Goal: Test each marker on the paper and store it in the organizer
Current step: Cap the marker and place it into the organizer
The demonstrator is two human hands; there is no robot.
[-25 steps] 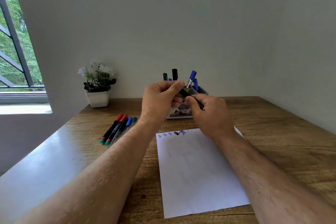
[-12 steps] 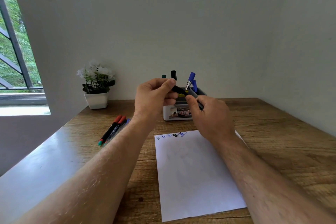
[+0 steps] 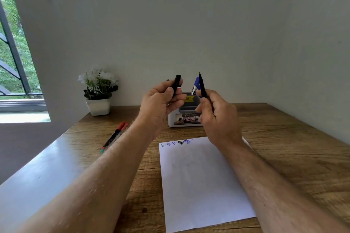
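Right grip [image 3: 216,113] pinches marker [image 3: 201,86] upright

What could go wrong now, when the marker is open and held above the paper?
1. The right hand holds the uncapped black marker tip up beside the left hand; the tip could stain fingers.
2. The left hand's grip on the cap looks light; it could drop onto the table.
3. The paper lies loose, so it may slide during the test stroke and smear the scribbles.
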